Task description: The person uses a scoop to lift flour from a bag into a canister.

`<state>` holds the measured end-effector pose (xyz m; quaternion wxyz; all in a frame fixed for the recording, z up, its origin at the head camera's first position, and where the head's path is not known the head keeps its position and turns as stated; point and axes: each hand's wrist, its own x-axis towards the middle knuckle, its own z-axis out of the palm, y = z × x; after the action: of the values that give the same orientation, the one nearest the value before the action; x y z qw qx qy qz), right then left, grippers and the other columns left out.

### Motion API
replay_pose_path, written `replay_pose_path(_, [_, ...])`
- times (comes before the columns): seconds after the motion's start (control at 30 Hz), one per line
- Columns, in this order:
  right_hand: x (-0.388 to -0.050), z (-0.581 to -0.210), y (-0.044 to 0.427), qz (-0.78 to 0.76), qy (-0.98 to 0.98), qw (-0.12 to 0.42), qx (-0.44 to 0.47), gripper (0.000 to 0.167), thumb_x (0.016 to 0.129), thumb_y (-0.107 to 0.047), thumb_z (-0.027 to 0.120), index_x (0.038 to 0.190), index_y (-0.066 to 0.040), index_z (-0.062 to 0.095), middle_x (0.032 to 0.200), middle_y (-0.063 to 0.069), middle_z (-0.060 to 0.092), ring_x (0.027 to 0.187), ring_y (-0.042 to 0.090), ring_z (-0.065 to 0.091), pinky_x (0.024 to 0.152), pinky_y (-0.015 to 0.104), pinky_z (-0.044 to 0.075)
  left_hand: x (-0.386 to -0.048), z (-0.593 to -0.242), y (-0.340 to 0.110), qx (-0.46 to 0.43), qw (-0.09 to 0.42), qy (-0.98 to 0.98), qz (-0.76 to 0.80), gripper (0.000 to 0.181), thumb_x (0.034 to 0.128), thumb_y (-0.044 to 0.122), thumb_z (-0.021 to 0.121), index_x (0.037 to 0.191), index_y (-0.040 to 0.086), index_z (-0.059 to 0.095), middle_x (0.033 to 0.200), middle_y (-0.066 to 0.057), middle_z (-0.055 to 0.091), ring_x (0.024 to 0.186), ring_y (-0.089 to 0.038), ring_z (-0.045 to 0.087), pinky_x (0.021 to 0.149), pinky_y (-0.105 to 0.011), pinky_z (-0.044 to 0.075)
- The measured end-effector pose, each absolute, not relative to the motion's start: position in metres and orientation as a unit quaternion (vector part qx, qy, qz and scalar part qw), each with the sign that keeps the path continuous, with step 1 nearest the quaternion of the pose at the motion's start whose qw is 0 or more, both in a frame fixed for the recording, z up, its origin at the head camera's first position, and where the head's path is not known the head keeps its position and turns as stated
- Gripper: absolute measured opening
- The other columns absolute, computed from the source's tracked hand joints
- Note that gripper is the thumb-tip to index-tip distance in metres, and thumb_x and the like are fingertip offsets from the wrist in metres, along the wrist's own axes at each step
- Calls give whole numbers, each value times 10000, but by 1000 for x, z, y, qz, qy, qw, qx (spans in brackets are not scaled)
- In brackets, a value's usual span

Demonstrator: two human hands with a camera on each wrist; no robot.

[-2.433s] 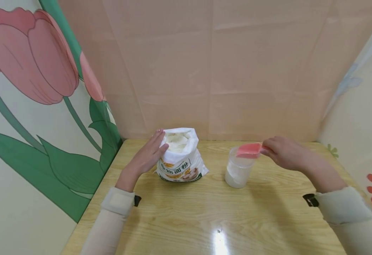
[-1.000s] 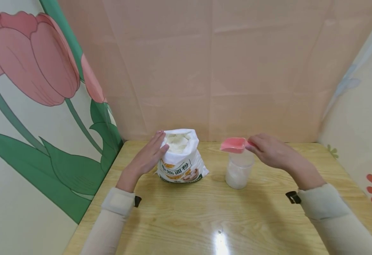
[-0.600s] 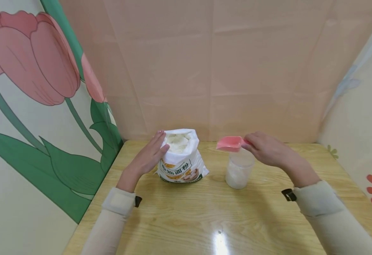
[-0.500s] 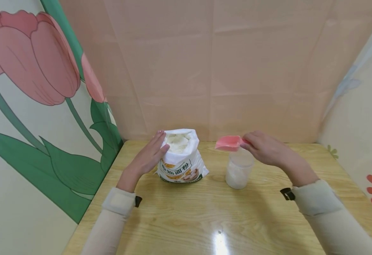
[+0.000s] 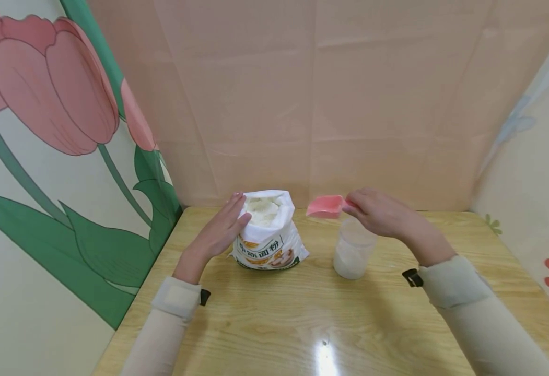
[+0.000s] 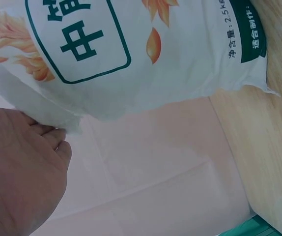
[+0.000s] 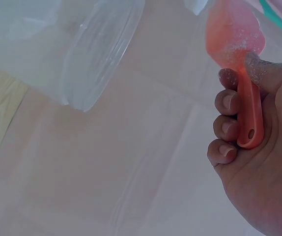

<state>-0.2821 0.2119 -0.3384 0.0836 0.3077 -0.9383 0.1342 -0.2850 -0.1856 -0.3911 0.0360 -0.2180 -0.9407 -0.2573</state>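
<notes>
A white bag of flour (image 5: pixel 267 245) stands on the table, its top folded back around pale flour (image 5: pixel 261 211). My left hand (image 5: pixel 218 230) rests on the left side of the bag's rim, fingers fairly straight and thumb spread. In the left wrist view, part of that hand is hidden by the bag (image 6: pixel 106 93). My right hand (image 5: pixel 380 211) grips a pink scoop (image 5: pixel 326 207) by its handle, fingers curled round it. The scoop is held in the air between bag and jar, with flour dust in its bowl. Below my right hand is a clear plastic jar (image 5: pixel 351 256) containing some white powder.
The wooden table (image 5: pixel 274 318) ends at the back against a pinkish cloth backdrop (image 5: pixel 255 104). A tulip-printed wall (image 5: pixel 58 177) borders the left side, and another printed wall (image 5: pixel 533 209) the right. The jar's open rim (image 7: pixel 114 54) is near the right wrist.
My right hand has come up from the jar's mouth and moved left with the scoop, turning its bowl upward. The left hand and the bag have stayed put.
</notes>
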Motion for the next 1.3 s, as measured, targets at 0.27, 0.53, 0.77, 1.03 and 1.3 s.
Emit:
replay_pose_path(0.27, [-292, -327, 194, 129, -935, 65, 323, 205, 1076, -267, 505, 1008, -97, 598, 859, 22, 536, 816, 203, 499, 754, 388, 422, -285, -391, -186, -214, 35, -942, -256, 800, 1038, 664, 177, 1642, 146, 97, 1707, 36, -7, 1561, -127, -57, 1266, -470, 101])
replay_pose_path(0.53, [-303, -317, 175, 123, -929, 57, 345, 209, 1069, -249, 524, 926, -108, 582, 822, 23, 516, 795, 209, 478, 726, 374, 405, -283, -390, -184, -215, 34, -941, -259, 785, 1049, 640, 186, 1641, 133, 100, 1707, 29, -7, 1563, -141, -51, 1266, -464, 93])
replay_pose_path(0.77, [-308, -304, 147, 100, -920, 45, 377, 222, 1057, -245, 543, 882, -120, 598, 838, 16, 558, 830, 230, 525, 783, 413, 442, -284, -390, -185, -212, 33, -943, -254, 800, 1035, 668, 163, 1641, 150, 89, 1705, 43, -17, 1557, -115, -63, 1267, -442, 91])
replay_pose_path(1.03, [-314, -290, 112, 42, -914, 17, 403, 207, 1044, -214, 548, 870, -114, 598, 855, 48, 593, 861, 269, 572, 806, 447, 478, -283, -390, -185, -210, 38, -943, -255, 807, 1032, 675, 169, 1642, 151, 102, 1707, 45, -4, 1559, -115, -55, 1266, -449, 101])
replay_pose_path(1.3, [-317, -268, 82, -92, -906, -8, 414, 221, 1006, -204, 600, 834, -72, 640, 804, 70, 629, 771, 275, 588, 735, 430, 521, -283, -389, -183, -210, 37, -944, -253, 809, 1028, 682, 189, 1643, 162, 105, 1709, 42, 11, 1563, -129, -47, 1264, -466, 108])
